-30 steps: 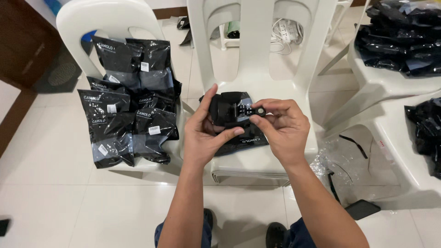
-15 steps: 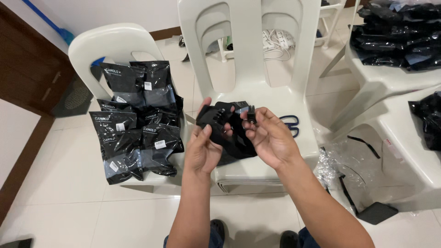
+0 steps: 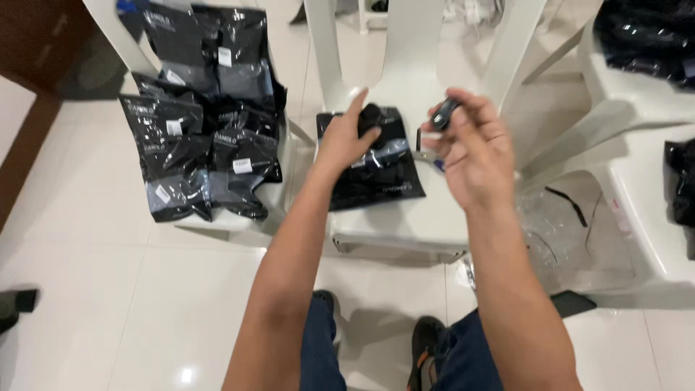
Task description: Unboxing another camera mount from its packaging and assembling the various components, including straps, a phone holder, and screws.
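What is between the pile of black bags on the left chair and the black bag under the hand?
In the head view, only bare white floor and chair edges separate the pile of black bags from the black bag under the left hand.

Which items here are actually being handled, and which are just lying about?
In hand:
left hand on black pouch
right hand holding small dark item

Lying about:
stacked black packets
clear plastic wrap
dark bags

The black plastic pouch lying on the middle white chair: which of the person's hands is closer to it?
Left. The left hand rests on the black plastic pouch, pressing a small dark object against it. The right hand is raised beside its right edge, pinching a small dark item, not touching it.
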